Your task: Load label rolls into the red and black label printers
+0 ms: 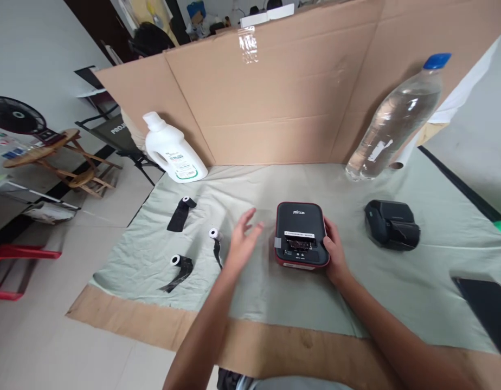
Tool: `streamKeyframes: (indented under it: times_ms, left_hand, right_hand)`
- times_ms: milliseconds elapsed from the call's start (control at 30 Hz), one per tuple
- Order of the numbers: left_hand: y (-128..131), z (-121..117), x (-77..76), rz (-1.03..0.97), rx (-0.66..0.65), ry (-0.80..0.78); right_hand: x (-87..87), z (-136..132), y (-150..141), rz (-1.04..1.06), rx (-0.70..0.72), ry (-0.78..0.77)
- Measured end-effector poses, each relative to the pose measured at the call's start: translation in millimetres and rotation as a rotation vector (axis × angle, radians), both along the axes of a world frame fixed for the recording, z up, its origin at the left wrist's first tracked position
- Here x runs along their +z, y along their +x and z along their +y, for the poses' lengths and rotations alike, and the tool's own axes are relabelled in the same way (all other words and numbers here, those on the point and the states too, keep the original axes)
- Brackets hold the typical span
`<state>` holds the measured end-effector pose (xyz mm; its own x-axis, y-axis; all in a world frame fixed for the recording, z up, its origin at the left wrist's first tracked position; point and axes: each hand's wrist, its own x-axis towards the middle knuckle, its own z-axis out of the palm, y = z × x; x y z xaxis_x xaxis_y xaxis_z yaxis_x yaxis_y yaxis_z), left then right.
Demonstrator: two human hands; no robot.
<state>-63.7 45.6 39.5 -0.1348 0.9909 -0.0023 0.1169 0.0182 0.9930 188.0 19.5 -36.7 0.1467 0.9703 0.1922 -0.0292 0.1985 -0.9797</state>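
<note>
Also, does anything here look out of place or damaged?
No damage or spill stands out. At left, three rolls lie with dark tails loose, and the cloth beneath is wrinkled, which looks untidy.

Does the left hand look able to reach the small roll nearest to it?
Probably yes: the left hand is empty, and only cloth shows between it and the roll.
</note>
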Motion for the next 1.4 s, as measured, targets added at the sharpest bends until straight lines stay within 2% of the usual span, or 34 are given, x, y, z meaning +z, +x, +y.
streamKeyframes:
  times_ms: [100, 133, 200, 267, 367, 467, 567, 733, 800, 967, 1100, 1200, 1300, 1400]
  left_hand:
    - [-75, 33, 20.4, 0.353, 0.177, 0.131]
    - [-102, 46, 26.1, 0.51, 0.237, 0.118]
    - [-153, 72, 33.3, 0.824, 0.319, -0.006]
    - [-189, 93, 34.8, 0.894, 0.316, -0.1]
    - [-216, 107, 32.0, 0.916, 0.249, -0.208]
    - [-221, 102, 33.7, 0.931, 0.211, -0.221]
    - [-218, 79, 42.5, 0.906, 0.194, -0.211]
    - [-198, 20, 58.3, 0.448, 0.096, -0.357]
    - [-188, -1, 62.2, 0.373, 0.102, -0.38]
    - [-170, -33, 61.2, 0.601, 0.203, -0.373]
    - [-157, -42, 45.0, 0.895, 0.114, -0.317]
    - [-149, -44, 30.0, 1.115, 0.058, -0.341]
    - [-149, -45, 24.3, 1.206, 0.067, -0.389]
    - [-147, -46, 32.8, 1.163, 0.131, -0.288]
  right_hand:
    - [-1.2, 0, 0, -0.02, -0.008, -0.002]
    - [-0.7, 0, 0, -0.025, -0.012, -0.004]
    - [-0.1, 1, 0, -0.032, -0.021, -0.003]
    - [-0.7, 2, 0, -0.045, -0.033, 0.0]
    - [-2.2, 3, 1, -0.069, -0.049, 0.007]
    - [-1.6, 3, 2, -0.062, -0.045, 0.017]
    - [0.9, 2, 2, -0.032, -0.034, 0.013]
    - [3.3, 2, 1, -0.038, -0.045, 0.004]
    - [2.3, 2, 1, -0.051, -0.054, -0.004]
    - [-2.4, 4, 1, -0.048, -0.058, 0.002]
    - [-1.6, 3, 1, -0.071, -0.07, 0.005]
    - [0.5, 3, 2, -0.077, -0.073, -0.006]
    - [2.8, 3, 1, -0.076, -0.07, -0.022]
    - [6.6, 2, 0, -0.074, -0.072, -0.031]
